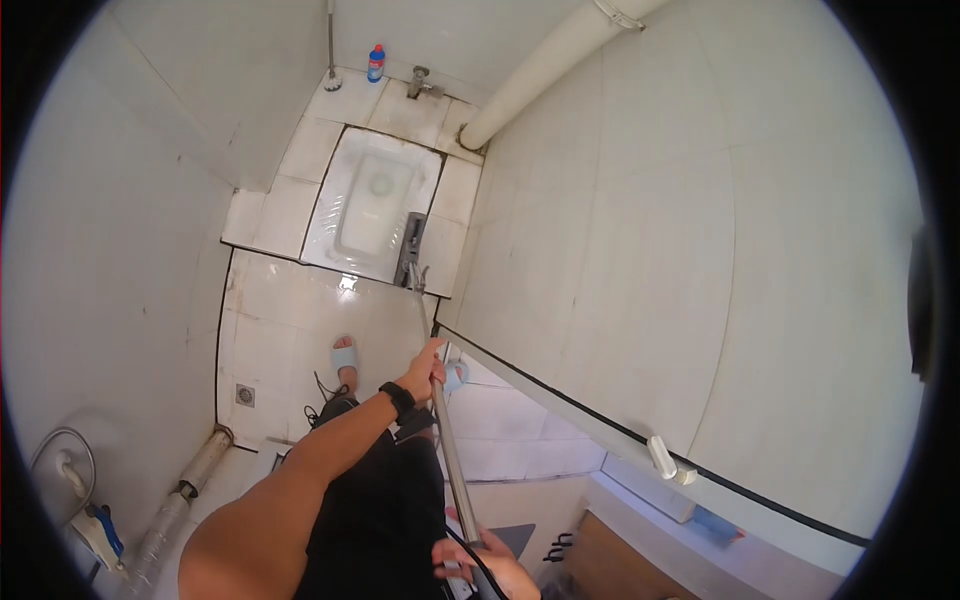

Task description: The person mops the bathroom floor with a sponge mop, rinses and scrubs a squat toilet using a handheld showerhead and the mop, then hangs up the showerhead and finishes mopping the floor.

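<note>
The label on the blue bottle [376, 65] is too small to read, the pole [452, 450] runs off the bottom edge past the right hand [508, 572], and a dark object [920, 305] at far right is cut off beyond recognition.

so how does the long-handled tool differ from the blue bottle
The long-handled tool is long and thin, with a grey head; the blue bottle is short, with a red cap. The long-handled tool slants, while the blue bottle stands upright on the tiles. The left hand grips the long-handled tool; no hand touches the blue bottle. Both reach or stand near the squat toilet.
</note>
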Available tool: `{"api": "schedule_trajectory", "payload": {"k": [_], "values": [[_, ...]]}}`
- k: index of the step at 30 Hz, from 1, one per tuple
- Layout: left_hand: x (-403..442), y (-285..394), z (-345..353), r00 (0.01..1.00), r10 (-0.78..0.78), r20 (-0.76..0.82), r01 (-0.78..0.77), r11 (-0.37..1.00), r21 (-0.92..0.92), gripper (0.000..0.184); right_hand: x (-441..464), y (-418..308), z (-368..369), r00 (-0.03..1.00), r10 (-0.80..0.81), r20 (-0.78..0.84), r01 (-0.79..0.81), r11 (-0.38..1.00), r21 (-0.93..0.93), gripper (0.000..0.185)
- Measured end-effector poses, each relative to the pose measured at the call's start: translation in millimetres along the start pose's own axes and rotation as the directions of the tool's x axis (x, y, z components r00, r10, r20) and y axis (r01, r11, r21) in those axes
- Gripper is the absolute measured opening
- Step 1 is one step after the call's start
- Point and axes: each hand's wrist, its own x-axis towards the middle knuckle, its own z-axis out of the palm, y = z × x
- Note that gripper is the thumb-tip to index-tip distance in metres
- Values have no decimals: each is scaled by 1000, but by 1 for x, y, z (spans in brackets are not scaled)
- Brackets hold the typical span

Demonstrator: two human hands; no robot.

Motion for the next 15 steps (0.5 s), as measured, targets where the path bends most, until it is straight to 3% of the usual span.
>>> {"api": "schedule_trajectory", "payload": {"k": [1, 2, 3, 4, 6, 7, 8, 10, 11, 13, 14, 15], "values": [[1, 0, -4, 997, -43, 69, 51, 992, -119, 38, -10, -4, -1, 991, 80, 108, -86, 995, 50, 74], [-1, -3, -10, 997, -44, 65, 51, 993, -110, 38, -16, -7, -4, 964, 150, 221, -174, 980, 94, 73], [-3, -6, -15, 990, -69, 126, 87, 985, -150, 38, -17, -7, -9, 953, 200, 226, -222, 972, 78, 68], [-7, -4, -17, 977, -89, 192, 125, 975, -185, 38, -18, -7, -2, 953, 190, 236, -214, 973, 83, 68], [-12, -4, -27, 962, -154, 226, 205, 953, -221, 37, -30, -3, 17, 987, 43, -153, -64, 988, -138, 14], [-11, -5, -28, 940, -217, 264, 286, 922, -261, 36, -27, -9, 15, 998, -56, -8, 53, 980, -193, 17], [-5, -7, -27, 938, -222, 265, 290, 922, -257, 36, -18, -3, 4, 998, -59, -12, 56, 980, -189, 17], [9, -12, -28, 995, -95, 43, 97, 994, -50, 35, 12, 33, -44, 935, -343, -84, 197, 705, -681, 16], [17, -11, -28, 995, -94, 42, 96, 994, -53, 35, 38, 67, -76, 728, -669, 149, 465, 322, -825, 20], [32, -11, -27, 952, 240, -188, -223, 969, 111, 36, 47, 66, -68, 746, -657, 114, 379, 278, -883, 21], [34, -9, -32, 951, 242, -195, -225, 969, 103, 36, 50, 63, -66, 754, -654, 71, 291, 235, -927, 22], [37, -3, -37, 974, 192, -122, -191, 981, 22, 34, 55, 66, -80, 859, -507, 67, 270, 338, -901, 20]]}}
